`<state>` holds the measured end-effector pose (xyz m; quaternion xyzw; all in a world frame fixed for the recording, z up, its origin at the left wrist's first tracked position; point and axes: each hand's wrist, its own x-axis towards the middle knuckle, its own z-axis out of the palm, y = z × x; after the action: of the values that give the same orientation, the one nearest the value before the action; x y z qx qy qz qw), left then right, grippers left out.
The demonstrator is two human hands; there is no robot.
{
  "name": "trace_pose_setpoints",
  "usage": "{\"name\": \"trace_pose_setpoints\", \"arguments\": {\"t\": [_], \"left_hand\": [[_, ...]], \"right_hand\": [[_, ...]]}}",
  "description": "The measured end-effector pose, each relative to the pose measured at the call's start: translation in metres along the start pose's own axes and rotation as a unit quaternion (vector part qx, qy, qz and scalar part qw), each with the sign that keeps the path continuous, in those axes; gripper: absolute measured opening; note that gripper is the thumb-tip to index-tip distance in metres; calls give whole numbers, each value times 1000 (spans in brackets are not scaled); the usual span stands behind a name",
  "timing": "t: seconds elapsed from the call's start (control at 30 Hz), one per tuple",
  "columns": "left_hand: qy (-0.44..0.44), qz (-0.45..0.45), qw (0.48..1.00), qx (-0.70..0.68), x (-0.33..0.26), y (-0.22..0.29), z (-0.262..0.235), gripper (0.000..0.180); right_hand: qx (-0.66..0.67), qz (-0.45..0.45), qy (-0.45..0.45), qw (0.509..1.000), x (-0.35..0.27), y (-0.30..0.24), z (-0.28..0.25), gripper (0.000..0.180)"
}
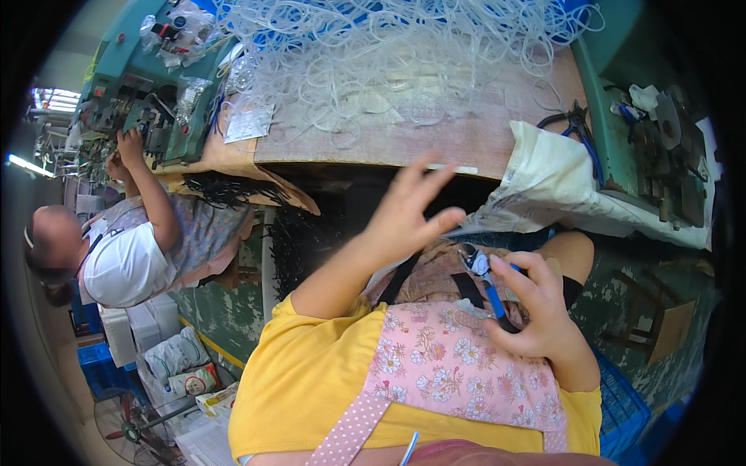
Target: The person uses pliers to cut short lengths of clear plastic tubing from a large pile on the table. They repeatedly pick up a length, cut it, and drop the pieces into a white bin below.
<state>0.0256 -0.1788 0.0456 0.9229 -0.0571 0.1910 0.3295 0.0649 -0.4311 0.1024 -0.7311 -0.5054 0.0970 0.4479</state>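
My right hand [536, 311] is closed around a pair of small pliers with blue handles [494, 299], held over my lap with the jaws pointing up and away from me. My left hand [404, 213] is raised by the table's front edge, fingers spread and slightly blurred. A short thin white strip [458, 168] lies at that edge beside its fingertips; whether they touch it, I cannot tell. Beyond, a tangled heap of clear plastic tubing loops [388, 46] covers the back of the table [458, 140].
A second pair of pliers [579, 128] rests at the table's right, by a white cloth [544, 175]. Green machines [684, 155] flank the table. Many thin black pieces [291, 248] lie below left. A co-worker [124, 256] handles the left machine. A blue crate [622, 408] stands behind my right arm.
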Motion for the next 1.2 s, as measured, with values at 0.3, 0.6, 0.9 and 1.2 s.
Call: {"name": "trace_pose_setpoints", "arguments": {"t": [0.3, 0.6, 0.9, 1.2], "left_hand": [[117, -196, 876, 425, 59, -136, -67, 34], [427, -152, 809, -374, 34, -85, -58, 29], [323, -64, 596, -733, 24, 43, -13, 35], [332, -15, 628, -704, 23, 51, -11, 34]], "right_hand": [[12, -1, -67, 998, 1, 2, 18, 68], [48, 38, 3, 998, 1, 13, 17, 73], [-63, -11, 9, 998, 18, -1, 21, 64], [-94, -23, 18, 995, 13, -3, 24, 64]]}}
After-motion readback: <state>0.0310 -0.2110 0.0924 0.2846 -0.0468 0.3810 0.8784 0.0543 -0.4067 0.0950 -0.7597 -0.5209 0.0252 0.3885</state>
